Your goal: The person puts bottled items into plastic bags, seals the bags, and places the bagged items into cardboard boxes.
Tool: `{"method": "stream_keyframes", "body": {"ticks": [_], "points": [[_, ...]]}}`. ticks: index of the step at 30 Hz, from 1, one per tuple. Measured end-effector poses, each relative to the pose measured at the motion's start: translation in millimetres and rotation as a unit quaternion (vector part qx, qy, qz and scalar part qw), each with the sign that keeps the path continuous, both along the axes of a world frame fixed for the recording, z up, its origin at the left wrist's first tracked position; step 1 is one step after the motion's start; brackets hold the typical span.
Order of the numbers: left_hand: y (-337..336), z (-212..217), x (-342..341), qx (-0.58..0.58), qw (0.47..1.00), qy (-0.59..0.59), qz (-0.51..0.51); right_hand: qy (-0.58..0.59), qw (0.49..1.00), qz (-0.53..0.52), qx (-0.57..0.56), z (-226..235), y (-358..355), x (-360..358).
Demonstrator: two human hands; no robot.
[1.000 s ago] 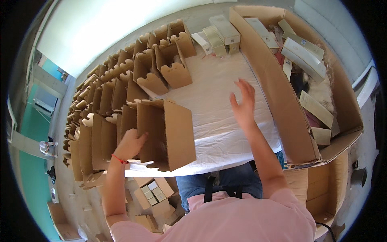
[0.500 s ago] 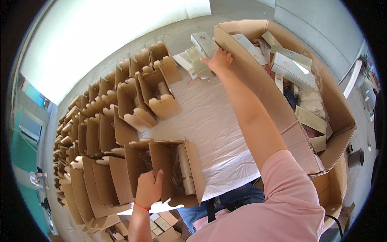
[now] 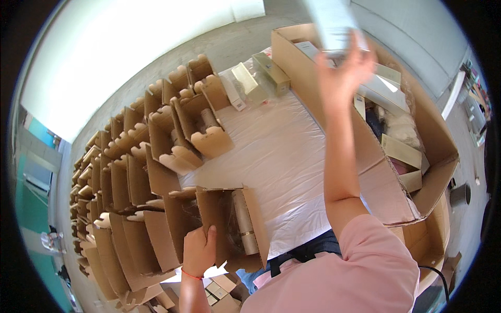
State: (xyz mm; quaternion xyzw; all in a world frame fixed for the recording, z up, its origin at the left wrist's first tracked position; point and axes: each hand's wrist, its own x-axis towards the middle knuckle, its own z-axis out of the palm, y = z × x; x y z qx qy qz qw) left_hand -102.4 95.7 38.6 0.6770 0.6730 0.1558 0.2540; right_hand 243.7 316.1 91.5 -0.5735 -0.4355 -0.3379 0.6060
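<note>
Left hand [image 3: 199,251] clamps the flap of an open cardboard box [image 3: 232,225] (tube inside); right hand [image 3: 344,70] grips a raised pale box [image 3: 334,23].

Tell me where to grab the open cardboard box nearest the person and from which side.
Grip the open cardboard box by its left side wall, coming from the left, where the left hand already clasps it. That wall is a free upright edge; a pale cylinder fills the inside, and the right hand is raised holding a pale box.
</note>
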Motion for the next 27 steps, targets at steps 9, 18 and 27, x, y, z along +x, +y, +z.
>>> {"method": "stream_keyframes", "body": {"ticks": [9,18,27], "points": [[-1.2,-1.1,-1.0,0.023,1.000,0.003,0.005,-0.084,0.965,0.212,-0.128,-74.3,69.7,-61.0],[0.2,2.9,0.5,0.000,1.000,0.011,0.015,0.050,0.880,0.261,-0.393,-138.4,153.6,-87.5],[0.7,1.9,-2.6,0.047,0.999,0.008,-0.013,-0.063,0.997,-0.045,0.000,13.6,6.7,-5.0]]}}
